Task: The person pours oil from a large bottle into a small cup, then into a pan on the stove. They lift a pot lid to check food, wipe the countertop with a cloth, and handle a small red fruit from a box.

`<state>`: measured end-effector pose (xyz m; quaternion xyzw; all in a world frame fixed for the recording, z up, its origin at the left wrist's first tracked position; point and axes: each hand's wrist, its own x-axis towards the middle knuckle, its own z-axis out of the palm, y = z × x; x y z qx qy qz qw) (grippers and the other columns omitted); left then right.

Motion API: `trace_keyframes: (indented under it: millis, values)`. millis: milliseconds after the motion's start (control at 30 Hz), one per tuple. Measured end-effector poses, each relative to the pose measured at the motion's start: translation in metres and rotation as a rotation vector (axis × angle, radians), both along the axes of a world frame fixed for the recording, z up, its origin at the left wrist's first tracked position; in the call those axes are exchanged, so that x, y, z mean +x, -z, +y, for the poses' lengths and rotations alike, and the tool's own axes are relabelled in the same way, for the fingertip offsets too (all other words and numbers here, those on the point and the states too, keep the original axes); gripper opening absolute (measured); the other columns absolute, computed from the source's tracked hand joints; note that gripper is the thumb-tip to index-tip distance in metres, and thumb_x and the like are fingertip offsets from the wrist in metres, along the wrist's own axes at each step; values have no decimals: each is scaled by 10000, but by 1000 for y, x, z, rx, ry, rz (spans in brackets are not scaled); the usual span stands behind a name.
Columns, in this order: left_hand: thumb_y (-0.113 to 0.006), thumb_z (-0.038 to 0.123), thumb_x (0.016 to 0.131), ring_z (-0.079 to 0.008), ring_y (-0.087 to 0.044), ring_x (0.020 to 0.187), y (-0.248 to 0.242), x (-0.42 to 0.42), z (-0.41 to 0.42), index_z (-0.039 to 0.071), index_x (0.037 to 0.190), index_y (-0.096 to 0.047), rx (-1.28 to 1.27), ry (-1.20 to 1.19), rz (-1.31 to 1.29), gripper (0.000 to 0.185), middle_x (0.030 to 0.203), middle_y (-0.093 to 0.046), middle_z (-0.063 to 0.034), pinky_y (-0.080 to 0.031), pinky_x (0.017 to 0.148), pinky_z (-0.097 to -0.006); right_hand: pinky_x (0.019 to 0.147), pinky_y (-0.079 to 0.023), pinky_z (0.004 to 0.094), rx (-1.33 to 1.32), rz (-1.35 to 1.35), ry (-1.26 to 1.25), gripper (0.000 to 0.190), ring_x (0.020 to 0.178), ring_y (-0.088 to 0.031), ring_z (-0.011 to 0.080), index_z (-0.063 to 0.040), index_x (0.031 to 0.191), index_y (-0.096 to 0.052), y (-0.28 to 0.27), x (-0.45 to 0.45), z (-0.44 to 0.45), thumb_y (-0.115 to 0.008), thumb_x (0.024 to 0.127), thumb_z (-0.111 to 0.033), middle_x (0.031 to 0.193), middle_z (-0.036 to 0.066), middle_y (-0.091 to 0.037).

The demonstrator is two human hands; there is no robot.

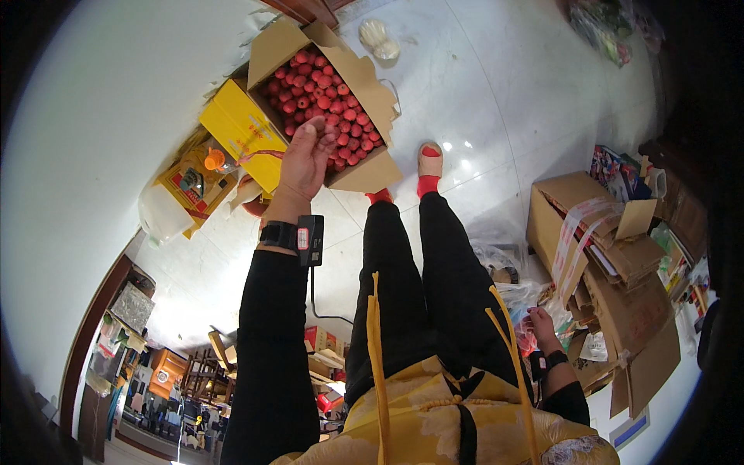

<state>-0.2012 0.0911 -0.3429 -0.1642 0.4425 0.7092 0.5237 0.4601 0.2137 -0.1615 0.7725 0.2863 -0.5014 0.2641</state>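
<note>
An open cardboard box (363, 75) holds a heap of red round fruits (325, 102) that look like hawthorn berries. My left hand (308, 157) is over the box's near side, palm turned partly inward and fingers loosely curled. Whether anything lies within those fingers is hidden. On the lower right, my right hand (542, 325) hangs beside my leg with bent fingers, in front of clear plastic bags (520, 293). I cannot tell whether it touches them. Pressed against the fruit box is a yellow carton (241, 131) with a reddish cord handle.
An orange-capped bottle (215, 160) and a whitish plastic jug (165, 215) stand along the wall at left. Flattened cardboard boxes (598, 244) are piled at right. A clear bag of pale items (379, 39) lies on the tiled floor beyond the fruit box.
</note>
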Motion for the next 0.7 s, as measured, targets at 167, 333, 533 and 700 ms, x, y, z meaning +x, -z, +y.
trace_keyframes:
  millis: [167, 333, 533, 700]
  values:
    - [-563, 227, 943, -138, -560, 923, 16, -10, -19, 64, 1169, -545, -418, 23, 198, 280, 1020, -605, -34, -464, 852, -280, 601, -452, 282, -30, -30, 27, 211, 656, -576, 138, -68, 1049, -568, 2, 0, -5, -503, 941, -238, 793, 48, -623]
    - [-522, 56, 931, -159, -548, 1046, 30, -1, -32, 36, 1247, -509, -428, 34, 290, 317, 1161, -572, -77, -452, 917, -270, 608, -449, 277, -40, -15, 9, 209, 670, -581, 136, -81, 1056, -566, 4, -1, -11, -494, 948, -245, 795, 33, -626]
    - [-543, -1, 892, -149, -540, 1067, 35, 10, -30, 29, 1234, -531, -402, 180, 481, 343, 1150, -576, -68, -429, 933, -264, 620, -449, 278, -57, -20, 1, 209, 683, -584, 130, -96, 1062, -569, 4, -6, -11, -487, 952, -253, 804, 27, -633]
    - [-558, 1, 882, -167, -548, 1073, 36, 11, -22, 8, 1221, -514, -483, 261, 544, 343, 1171, -573, -92, -430, 943, -281, 618, -447, 276, -59, -21, 11, 207, 679, -584, 128, -94, 1060, -567, 3, -12, -10, -485, 952, -250, 807, 29, -635]
